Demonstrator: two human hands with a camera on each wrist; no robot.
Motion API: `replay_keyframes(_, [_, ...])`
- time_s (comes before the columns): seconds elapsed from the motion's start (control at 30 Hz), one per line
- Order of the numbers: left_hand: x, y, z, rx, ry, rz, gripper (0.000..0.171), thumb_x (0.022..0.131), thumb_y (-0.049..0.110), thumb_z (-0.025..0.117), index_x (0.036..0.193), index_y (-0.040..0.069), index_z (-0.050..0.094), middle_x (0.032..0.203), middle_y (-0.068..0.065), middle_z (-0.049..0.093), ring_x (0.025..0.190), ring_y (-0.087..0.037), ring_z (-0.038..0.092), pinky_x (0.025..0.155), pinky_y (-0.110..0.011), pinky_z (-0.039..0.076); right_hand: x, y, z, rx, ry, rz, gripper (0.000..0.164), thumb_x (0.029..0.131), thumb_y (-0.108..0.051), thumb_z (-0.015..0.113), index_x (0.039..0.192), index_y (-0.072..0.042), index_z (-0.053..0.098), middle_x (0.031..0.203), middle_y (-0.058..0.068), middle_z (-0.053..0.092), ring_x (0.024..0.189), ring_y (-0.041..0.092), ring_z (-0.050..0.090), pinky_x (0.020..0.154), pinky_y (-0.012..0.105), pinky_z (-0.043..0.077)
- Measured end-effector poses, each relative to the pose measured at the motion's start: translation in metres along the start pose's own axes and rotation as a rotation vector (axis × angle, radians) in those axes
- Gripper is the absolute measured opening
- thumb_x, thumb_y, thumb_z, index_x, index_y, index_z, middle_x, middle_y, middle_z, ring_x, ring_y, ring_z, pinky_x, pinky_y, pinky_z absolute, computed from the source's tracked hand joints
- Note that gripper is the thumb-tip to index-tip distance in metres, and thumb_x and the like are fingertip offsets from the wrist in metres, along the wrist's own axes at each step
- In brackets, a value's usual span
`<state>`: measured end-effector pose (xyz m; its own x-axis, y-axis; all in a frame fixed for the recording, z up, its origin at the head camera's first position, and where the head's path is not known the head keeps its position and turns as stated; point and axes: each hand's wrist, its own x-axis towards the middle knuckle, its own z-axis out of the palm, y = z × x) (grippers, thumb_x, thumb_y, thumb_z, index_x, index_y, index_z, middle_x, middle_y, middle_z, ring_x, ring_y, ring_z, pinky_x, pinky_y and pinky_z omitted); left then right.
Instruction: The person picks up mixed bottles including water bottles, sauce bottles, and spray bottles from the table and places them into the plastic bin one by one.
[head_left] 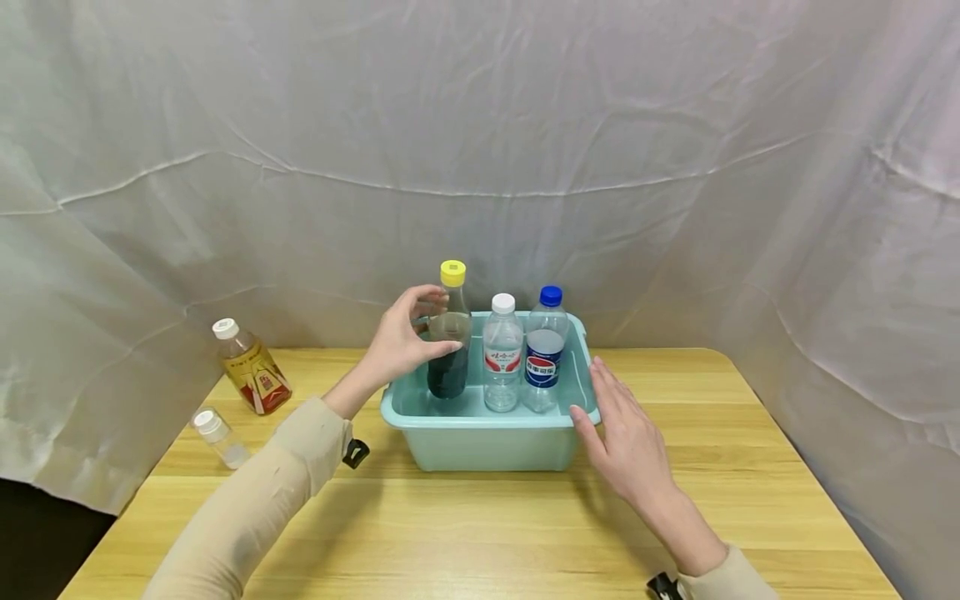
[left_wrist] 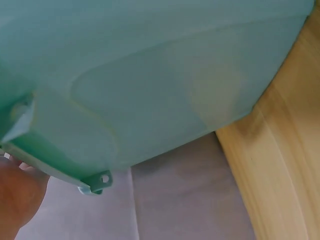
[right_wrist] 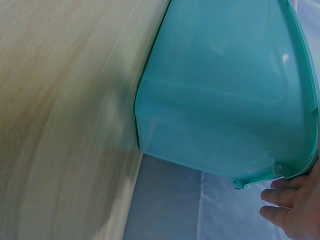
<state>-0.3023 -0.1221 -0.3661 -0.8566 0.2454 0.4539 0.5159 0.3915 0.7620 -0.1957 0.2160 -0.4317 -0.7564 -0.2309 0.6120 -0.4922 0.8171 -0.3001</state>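
A yellow-capped bottle of dark liquid (head_left: 448,367) is upright in the left part of a pale green plastic basin (head_left: 480,422). My left hand (head_left: 401,337) holds it, thumb across its front and fingers curved toward its back; part of those fingers is hidden. At the basin's right rim my right hand (head_left: 628,437) lies with straight, spread fingers. Also inside stand a white-capped clear water bottle (head_left: 502,362) and a blue-capped Pepsi bottle (head_left: 544,358). In the left wrist view, part of the left hand (left_wrist: 22,195) shows beside the basin's rim.
On the wooden table's (head_left: 450,533) left side stands a white-capped drink bottle (head_left: 258,371) with a yellow and red label. Nearer me is a small clear bottle (head_left: 220,435) with a white cap. Grey cloth (head_left: 480,125) hangs behind and at both sides.
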Motion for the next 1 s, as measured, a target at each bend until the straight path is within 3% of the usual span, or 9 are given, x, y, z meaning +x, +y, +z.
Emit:
replay_keyframes(0.47, [0.001,-0.008,0.003,0.022,-0.076,-0.034,0.078,0.076,0.003,0.093,0.141,0.006,0.05,0.134,-0.011,0.063,0.126,-0.031,0.064,0.098,-0.046,0.058,0.001,-0.001,0.001,0.001,-0.008,0.003,0.064,0.106,-0.035,0.058,0.155,0.004,0.044,0.162,0.017,0.042,0.145,0.037,0.046,0.115,0.055,0.041])
replay_keyframes(1.0, [0.002,-0.011,0.005,0.121,-0.127,-0.045,0.078,0.075,0.007,0.094,0.14,0.002,0.051,0.135,-0.014,0.065,0.125,-0.029,0.064,0.104,-0.042,0.055,0.0,0.0,0.0,0.002,-0.026,0.02,0.064,0.106,-0.034,0.057,0.156,0.003,0.042,0.163,0.016,0.04,0.144,0.039,0.047,0.115,0.057,0.041])
